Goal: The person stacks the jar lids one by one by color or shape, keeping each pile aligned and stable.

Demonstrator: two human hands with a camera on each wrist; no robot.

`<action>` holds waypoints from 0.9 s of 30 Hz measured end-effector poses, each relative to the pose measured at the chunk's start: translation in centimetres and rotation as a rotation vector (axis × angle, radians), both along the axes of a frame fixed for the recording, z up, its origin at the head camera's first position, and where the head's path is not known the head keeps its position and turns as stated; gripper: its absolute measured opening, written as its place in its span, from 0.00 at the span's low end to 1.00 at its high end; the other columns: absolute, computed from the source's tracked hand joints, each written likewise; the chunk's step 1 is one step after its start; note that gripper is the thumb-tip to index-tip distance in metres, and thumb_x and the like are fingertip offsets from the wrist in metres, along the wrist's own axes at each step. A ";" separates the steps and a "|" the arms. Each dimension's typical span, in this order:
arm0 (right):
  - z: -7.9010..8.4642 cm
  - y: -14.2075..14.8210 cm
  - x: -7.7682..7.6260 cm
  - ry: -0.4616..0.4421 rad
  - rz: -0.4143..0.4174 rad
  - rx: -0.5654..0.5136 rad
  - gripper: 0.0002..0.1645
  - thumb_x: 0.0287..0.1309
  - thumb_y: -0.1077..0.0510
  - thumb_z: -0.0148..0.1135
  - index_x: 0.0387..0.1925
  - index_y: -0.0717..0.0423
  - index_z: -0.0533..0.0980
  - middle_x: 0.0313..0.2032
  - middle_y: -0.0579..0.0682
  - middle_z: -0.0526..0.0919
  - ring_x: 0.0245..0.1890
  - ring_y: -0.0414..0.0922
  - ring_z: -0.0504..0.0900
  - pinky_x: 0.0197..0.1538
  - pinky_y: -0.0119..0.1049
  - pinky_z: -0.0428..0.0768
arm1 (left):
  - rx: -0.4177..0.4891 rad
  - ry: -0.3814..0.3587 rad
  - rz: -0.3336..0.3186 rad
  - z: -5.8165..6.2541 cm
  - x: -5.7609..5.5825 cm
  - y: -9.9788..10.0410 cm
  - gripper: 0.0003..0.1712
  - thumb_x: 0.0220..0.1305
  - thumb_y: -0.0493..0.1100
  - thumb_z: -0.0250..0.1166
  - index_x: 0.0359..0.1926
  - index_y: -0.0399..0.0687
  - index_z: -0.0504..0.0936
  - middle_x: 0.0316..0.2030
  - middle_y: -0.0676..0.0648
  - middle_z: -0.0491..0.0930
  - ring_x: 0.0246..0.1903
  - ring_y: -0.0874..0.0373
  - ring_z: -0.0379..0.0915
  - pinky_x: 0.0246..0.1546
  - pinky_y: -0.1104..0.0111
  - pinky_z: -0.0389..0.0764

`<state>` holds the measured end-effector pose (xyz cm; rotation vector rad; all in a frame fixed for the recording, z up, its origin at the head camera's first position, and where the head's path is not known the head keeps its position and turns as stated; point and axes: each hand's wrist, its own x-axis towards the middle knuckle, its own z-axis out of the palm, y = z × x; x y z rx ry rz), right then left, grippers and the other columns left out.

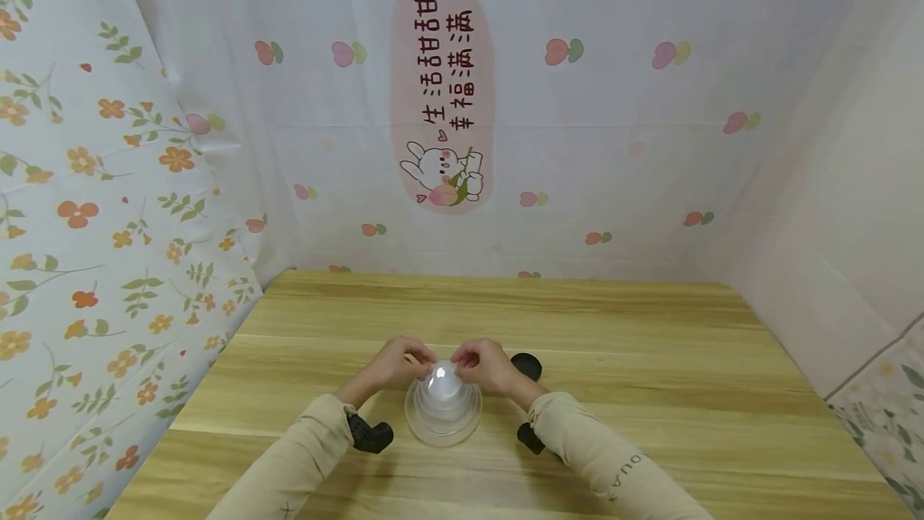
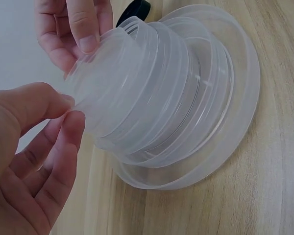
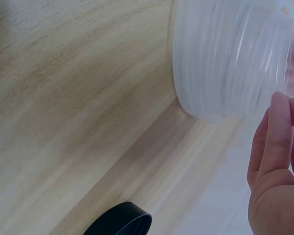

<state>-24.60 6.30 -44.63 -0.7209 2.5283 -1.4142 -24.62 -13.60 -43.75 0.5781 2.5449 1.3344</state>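
Observation:
A tiered stack of translucent plastic lids [image 1: 443,422], widest at the bottom and narrowest at the top, stands on the wooden table. Both hands meet at its top from either side. My left hand [image 1: 403,363] pinches the rim of the topmost lid [image 2: 105,81] between thumb and forefinger, its other fingers curled loosely. On the opposite side, the right hand [image 1: 487,363] holds the same rim with its fingertips [image 3: 279,100]. The lower lids [image 2: 210,93] sit nested below, touched by neither hand. How many lids there are is hard to tell through the clear plastic.
A black round cap-like object [image 1: 526,366] lies just beyond the right wrist. Black wrist gear [image 1: 370,433] shows at the left cuff. The wooden table [image 1: 650,392] stretches to both sides, with printed cloth [image 1: 613,127] hanging behind and at the left.

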 end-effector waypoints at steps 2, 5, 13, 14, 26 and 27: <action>-0.1 0.0 0.0 0.001 0.000 0.003 0.06 0.45 0.72 0.60 0.30 0.66 0.77 0.25 0.49 0.76 0.27 0.40 0.73 0.30 0.27 0.74 | 0.005 0.006 -0.014 0.0 0.0 0.0 0.06 0.50 0.30 0.61 0.32 0.34 0.81 0.24 0.47 0.76 0.22 0.60 0.72 0.23 0.70 0.75; -0.2 -0.1 0.0 0.013 0.006 0.007 0.06 0.44 0.73 0.61 0.29 0.66 0.77 0.24 0.49 0.76 0.26 0.40 0.73 0.29 0.27 0.74 | 0.008 0.015 -0.029 -0.1 0.0 -0.1 0.07 0.50 0.29 0.61 0.33 0.33 0.81 0.24 0.47 0.77 0.22 0.61 0.72 0.22 0.71 0.75; -0.1 -0.2 0.1 0.032 0.012 0.023 0.06 0.44 0.71 0.61 0.29 0.66 0.77 0.25 0.48 0.76 0.26 0.39 0.73 0.30 0.25 0.73 | -0.020 0.032 -0.033 0.0 0.1 0.0 0.08 0.50 0.30 0.61 0.33 0.34 0.81 0.24 0.48 0.77 0.21 0.62 0.70 0.22 0.72 0.73; -0.1 -0.2 0.1 0.035 0.013 0.024 0.06 0.44 0.71 0.61 0.29 0.66 0.77 0.25 0.49 0.76 0.26 0.39 0.73 0.30 0.25 0.73 | -0.021 0.034 -0.036 0.0 0.1 0.0 0.08 0.50 0.30 0.61 0.33 0.34 0.81 0.24 0.48 0.77 0.21 0.62 0.70 0.21 0.72 0.73; 0.1 -0.1 0.2 0.056 0.039 0.033 0.05 0.47 0.69 0.60 0.30 0.66 0.77 0.27 0.51 0.77 0.28 0.40 0.74 0.30 0.26 0.74 | -0.001 0.017 -0.026 -0.1 0.1 -0.1 0.09 0.52 0.31 0.61 0.36 0.33 0.81 0.25 0.47 0.76 0.23 0.59 0.73 0.24 0.71 0.75; 0.3 0.0 0.3 0.051 0.037 0.037 0.05 0.48 0.69 0.59 0.31 0.65 0.77 0.27 0.50 0.77 0.28 0.39 0.74 0.30 0.26 0.74 | -0.001 0.018 -0.024 -0.1 0.1 -0.1 0.09 0.52 0.31 0.61 0.36 0.34 0.81 0.26 0.47 0.76 0.24 0.59 0.73 0.25 0.70 0.75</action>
